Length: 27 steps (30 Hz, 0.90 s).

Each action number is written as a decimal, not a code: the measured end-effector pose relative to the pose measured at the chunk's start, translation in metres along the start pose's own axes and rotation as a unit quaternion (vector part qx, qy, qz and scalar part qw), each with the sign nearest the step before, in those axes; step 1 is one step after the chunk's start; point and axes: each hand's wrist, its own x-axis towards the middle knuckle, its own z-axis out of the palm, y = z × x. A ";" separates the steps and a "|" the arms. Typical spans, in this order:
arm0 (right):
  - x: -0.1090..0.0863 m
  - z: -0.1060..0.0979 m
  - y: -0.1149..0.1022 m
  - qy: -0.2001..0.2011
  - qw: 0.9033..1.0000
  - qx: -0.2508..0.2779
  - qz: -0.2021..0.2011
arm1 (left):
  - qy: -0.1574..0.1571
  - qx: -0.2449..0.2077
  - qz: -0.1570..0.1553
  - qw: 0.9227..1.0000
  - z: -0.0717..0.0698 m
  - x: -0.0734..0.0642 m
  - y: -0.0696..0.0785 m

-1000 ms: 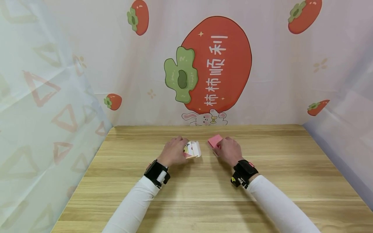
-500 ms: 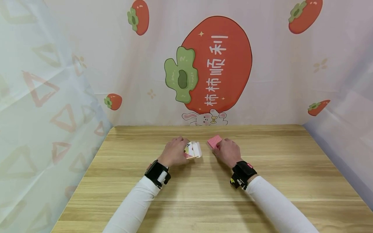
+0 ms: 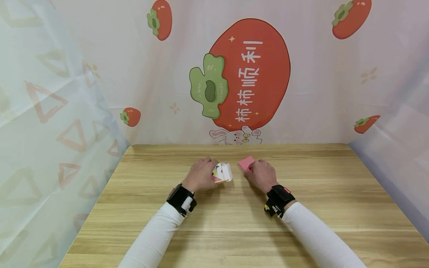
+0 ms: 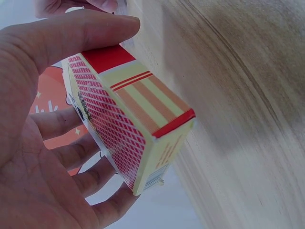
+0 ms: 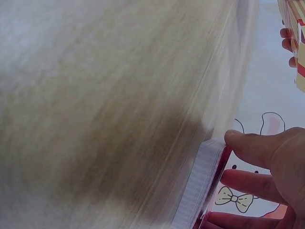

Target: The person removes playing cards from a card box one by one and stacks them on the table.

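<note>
My left hand (image 3: 200,174) grips a playing card box (image 3: 222,172), white, yellow and red, whose white end flap stands open towards the right. In the left wrist view the thumb presses the striped narrow side of the box (image 4: 143,95), while the other fingers lie along its far side. To the right, my right hand (image 3: 264,175) pinches a deck of playing cards (image 3: 246,163) with red-patterned backs. The right wrist view gives the white edges of the stacked deck (image 5: 200,186), thumb at one corner and fingers beyond. A gap separates box and deck.
Both hands work over the rear half of a wood-grain table (image 3: 231,230). A printed cloth (image 3: 315,93) with persimmon drawings hangs right behind the table's back edge. More cloth (image 3: 43,149) closes off the left side.
My right hand and the deck have shifted very slightly to the left. The left hand keeps its hold on the box almost without moving.
</note>
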 end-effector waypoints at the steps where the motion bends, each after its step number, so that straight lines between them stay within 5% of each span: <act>1: 0.000 0.000 0.000 0.000 1.000 0.000 0.000 | 0.000 0.000 0.000 1.000 0.000 0.000 0.000; 27: 0.004 0.001 -0.001 -0.021 1.000 0.008 0.015 | -0.002 -0.004 -0.001 1.000 0.000 0.000 0.001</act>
